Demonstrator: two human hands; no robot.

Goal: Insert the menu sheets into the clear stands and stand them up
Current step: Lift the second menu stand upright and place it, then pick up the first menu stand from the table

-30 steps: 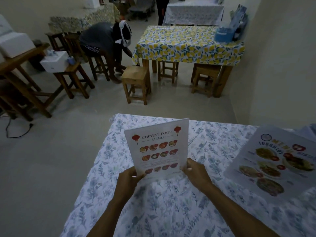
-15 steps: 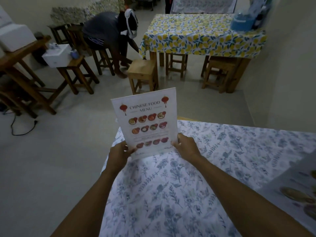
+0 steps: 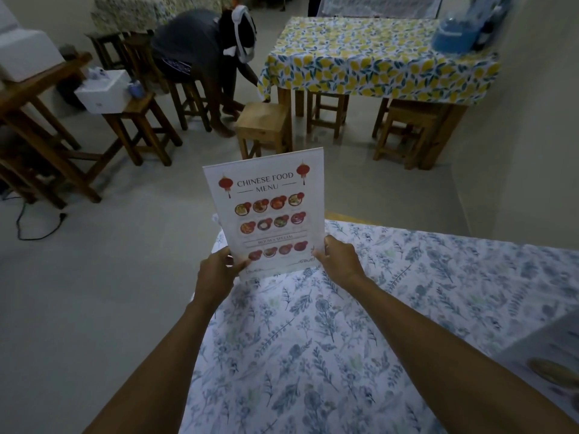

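left hand (image 3: 216, 270) pinching the chinese food menu (image 3: 266, 211) at its 7 o'clock corner, right hand (image 3: 340, 261) clamped at 5 o'clock; held upright over the far corner of the floral tablecloth (image 3: 407, 292).

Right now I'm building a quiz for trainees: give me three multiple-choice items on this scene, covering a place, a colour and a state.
1. Where is the menu?
A. over the table's left corner
B. flat on the floor
C. on a stool
2. What colour are its lanterns?
A. blue
B. red
C. green
3. How is it held?
A. by one hand
B. by nobody
C. by both hands

Key: 1 A, its base sits above the floral tablecloth corner; 2 B, both are red; 3 C, the left hand and right hand grip its lower corners.
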